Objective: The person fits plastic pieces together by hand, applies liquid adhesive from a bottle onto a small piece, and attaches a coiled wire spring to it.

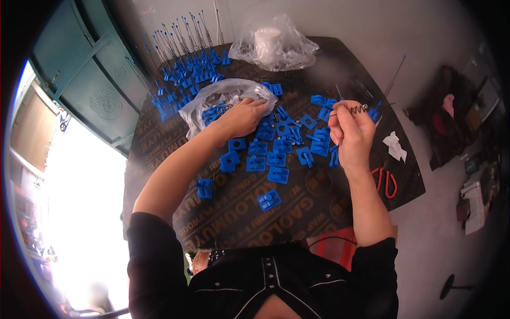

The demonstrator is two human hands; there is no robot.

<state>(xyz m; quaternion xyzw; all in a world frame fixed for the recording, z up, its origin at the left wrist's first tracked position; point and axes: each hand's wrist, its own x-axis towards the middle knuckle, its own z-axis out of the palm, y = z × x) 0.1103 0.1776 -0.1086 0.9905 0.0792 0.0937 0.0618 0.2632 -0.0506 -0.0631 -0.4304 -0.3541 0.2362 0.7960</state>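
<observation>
My left hand (243, 118) reaches over the rim of a clear plastic bag (192, 108), its fingers stretched toward the small metal and blue parts inside; the fingertips are partly hidden. Closed in a pinch, my right hand (352, 133) holds a dark coil spring (359, 109) with a thin straight wire end, at the right of the table. Between the hands lie several blue plastic bases (258, 148), square with raised clips, some with a round hole. One blue base (269, 200) lies apart, closer to me.
At the back left, several finished-looking spring wires with blue tips (186, 40) stand in blue bases. A clear bag with white contents (268, 42) sits at the back. Red-handled scissors (390, 183) and a crumpled white tissue (394, 147) lie by the right edge of the table (223, 226).
</observation>
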